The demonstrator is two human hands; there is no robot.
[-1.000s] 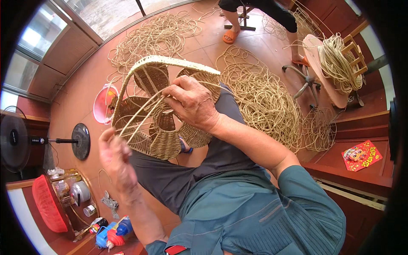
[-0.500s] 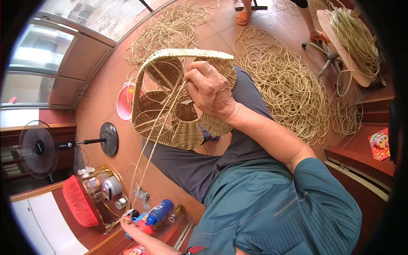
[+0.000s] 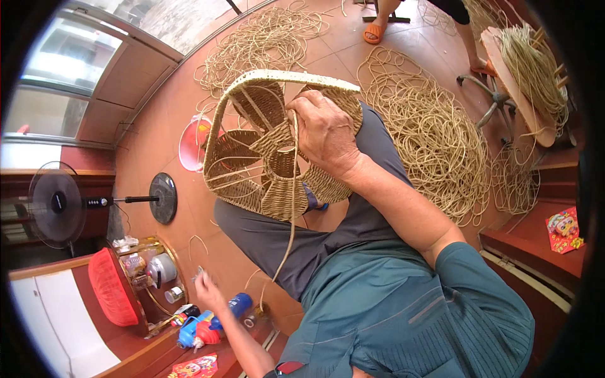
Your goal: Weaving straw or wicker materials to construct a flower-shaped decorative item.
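Observation:
A woven straw-coloured basket with open gaps between its woven panels rests tilted across my thighs, its pale rim uppermost. My right hand is closed at its near-right side, thumb and fingers pinching a straw cord. From that pinch the cord hangs over the weave and down past my lap. My left hand is apart from the basket, over the floor at lower left beside the bottles. Its fingers are blurred, and whether they hold anything is unclear.
Loose cord piles cover the floor at right and far left. A pink bucket stands beyond the basket. At left are a fan, a red mesh basket and a blue bottle. Another person's sandalled foot shows at the top.
My left hand has let go of the taut strands and moved up slightly. The cord now hangs slack from my right hand, which keeps its pinch at the basket.

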